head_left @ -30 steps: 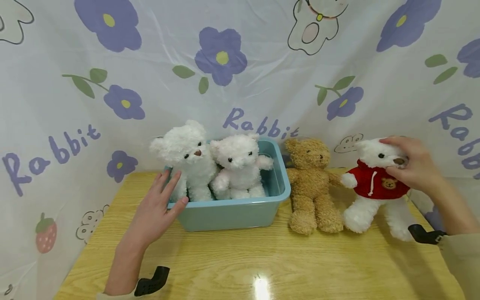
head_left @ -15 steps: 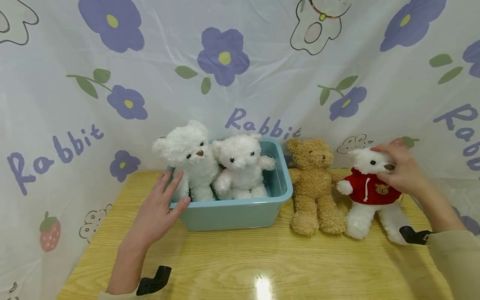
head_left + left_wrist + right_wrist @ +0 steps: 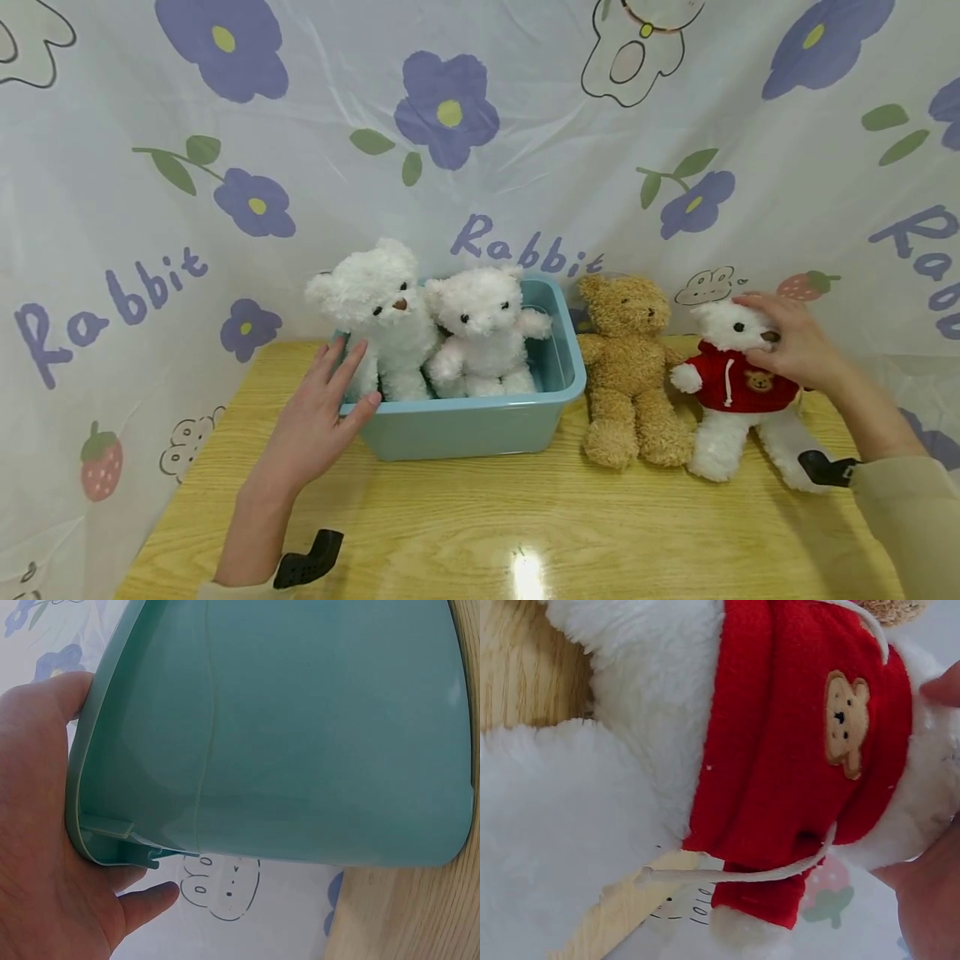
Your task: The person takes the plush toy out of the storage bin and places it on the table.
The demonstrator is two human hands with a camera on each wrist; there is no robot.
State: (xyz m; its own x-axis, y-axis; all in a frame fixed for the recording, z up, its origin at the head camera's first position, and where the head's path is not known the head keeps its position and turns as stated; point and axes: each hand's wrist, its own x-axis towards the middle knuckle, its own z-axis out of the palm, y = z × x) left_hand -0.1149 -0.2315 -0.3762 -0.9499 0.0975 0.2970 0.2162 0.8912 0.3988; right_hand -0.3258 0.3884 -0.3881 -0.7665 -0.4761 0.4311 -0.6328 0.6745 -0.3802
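At the right, my right hand (image 3: 804, 343) grips the head of a white teddy bear (image 3: 722, 446) in a red hoodie. The right wrist view shows the hoodie's bear patch (image 3: 846, 724) and my fingers on the white fur at the neck and head. My left hand (image 3: 311, 425) rests at the left front corner of a blue-green plastic bin (image 3: 465, 432), fingers spread along the rim. Inside the bin sit a larger white teddy bear (image 3: 401, 358) and a smaller pale one (image 3: 491, 342). A brown teddy bear (image 3: 630, 362) stands between the bin and the red-hooded bear.
Everything stands on a wooden table (image 3: 480, 525) against a pale flowered cloth (image 3: 330, 100). Inside the bin's right end, a strip of wall (image 3: 551, 354) shows beside the smaller pale bear. A black wrist mount (image 3: 309, 560) sits on my left forearm.
My right hand has moved left and slightly down with the red-hooded bear, bringing it closer to the brown bear. My left hand has stayed at the bin's corner.
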